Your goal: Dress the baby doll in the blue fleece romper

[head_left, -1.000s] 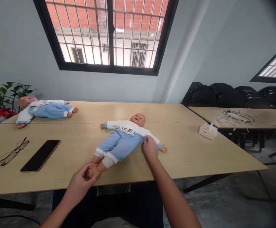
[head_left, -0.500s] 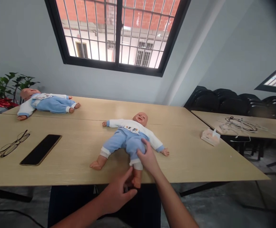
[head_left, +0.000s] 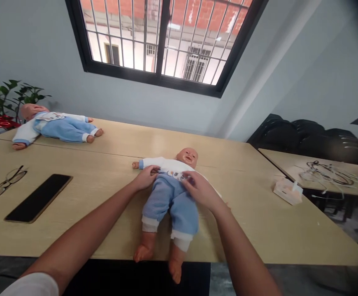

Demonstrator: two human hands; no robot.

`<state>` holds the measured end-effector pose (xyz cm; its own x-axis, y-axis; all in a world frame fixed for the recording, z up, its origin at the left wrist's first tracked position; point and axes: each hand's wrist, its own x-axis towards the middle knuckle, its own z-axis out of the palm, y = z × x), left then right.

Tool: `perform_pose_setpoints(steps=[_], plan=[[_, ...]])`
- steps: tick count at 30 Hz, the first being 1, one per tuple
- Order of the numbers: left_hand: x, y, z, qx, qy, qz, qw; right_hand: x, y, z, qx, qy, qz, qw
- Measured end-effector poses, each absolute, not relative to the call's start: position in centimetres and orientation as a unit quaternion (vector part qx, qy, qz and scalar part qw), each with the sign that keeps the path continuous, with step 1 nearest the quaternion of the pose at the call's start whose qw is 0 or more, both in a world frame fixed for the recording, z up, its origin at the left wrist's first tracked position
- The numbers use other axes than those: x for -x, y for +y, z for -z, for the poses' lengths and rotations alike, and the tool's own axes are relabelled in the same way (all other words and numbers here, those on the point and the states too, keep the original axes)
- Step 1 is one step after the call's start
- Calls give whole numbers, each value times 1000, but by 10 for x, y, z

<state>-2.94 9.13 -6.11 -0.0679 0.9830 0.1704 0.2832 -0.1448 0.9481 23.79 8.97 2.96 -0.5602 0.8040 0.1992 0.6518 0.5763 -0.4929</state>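
Observation:
A baby doll (head_left: 187, 158) lies face up on the table, its feet towards me and over the near edge. It wears a white top with a small animal-face print at the front and light blue trousers (head_left: 183, 213) with white cuffs. My left hand (head_left: 146, 177) is closed at the waistband on the left side, fingertips curled in at the cloth. On the opposite side my right hand (head_left: 200, 190) pinches the waistband near the print. My right hand and forearm hide most of the doll's arm on that side.
The wooden table (head_left: 274, 234) also bears a second doll (head_left: 63, 128) at the back left, a phone (head_left: 38, 198), glasses (head_left: 4, 186) and a tissue box (head_left: 288, 191). Cables (head_left: 331, 172) lie on the adjoining table. A potted plant (head_left: 8, 96) stands behind.
Both hands have moved from the doll's lower leg up to its waist. The doll's legs now lie closer together and extend further over the near edge. The view has shifted slightly.

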Motion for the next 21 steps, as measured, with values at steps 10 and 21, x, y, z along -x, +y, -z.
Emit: perform_pose_setpoints(steps=[10, 21], plan=[[50, 110, 81, -591, 506, -488, 395, -145, 153, -29, 361, -929, -79, 10], [61, 107, 82, -555, 430, -515, 491, -167, 160, -46, 378, -900, -216, -29]])
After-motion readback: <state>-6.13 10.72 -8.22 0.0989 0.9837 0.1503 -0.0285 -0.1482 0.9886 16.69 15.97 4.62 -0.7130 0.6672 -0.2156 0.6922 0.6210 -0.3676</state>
